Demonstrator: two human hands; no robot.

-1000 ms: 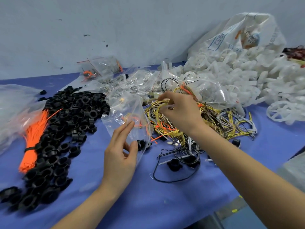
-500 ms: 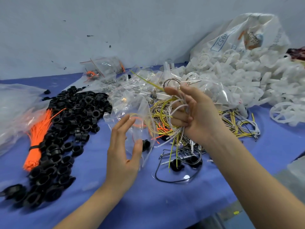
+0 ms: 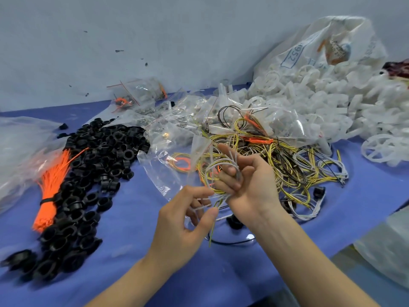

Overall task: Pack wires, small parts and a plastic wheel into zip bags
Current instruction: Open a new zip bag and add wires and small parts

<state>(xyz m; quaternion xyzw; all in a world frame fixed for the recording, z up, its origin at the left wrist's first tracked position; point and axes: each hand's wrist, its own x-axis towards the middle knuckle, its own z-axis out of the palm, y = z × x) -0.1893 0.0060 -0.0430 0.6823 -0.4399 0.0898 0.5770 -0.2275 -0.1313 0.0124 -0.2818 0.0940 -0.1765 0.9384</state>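
Note:
My right hand (image 3: 247, 187) holds a small coil of white and yellow wires (image 3: 218, 173) looped round its fingers, above the blue table. My left hand (image 3: 188, 220) pinches the loose white ends of that coil between thumb and fingers, just below and left of the right hand. A clear zip bag (image 3: 168, 169) with orange and yellow wire inside lies on the table right behind the hands; neither hand holds it. The tangle of yellow, black and white wires (image 3: 287, 165) lies to the right. White plastic wheels (image 3: 321, 107) are heaped at the back right.
A large heap of black plastic rings (image 3: 88, 173) covers the left of the blue table (image 3: 137, 251), with a bundle of orange cable ties (image 3: 51, 189) beside it. More clear bags (image 3: 141, 96) lie by the wall. The table edge runs at the lower right.
My right hand lifted a coil of white and yellow wires out of the tangle and brought it forward. My left hand let go of the zip bag and took hold of the coil's loose ends.

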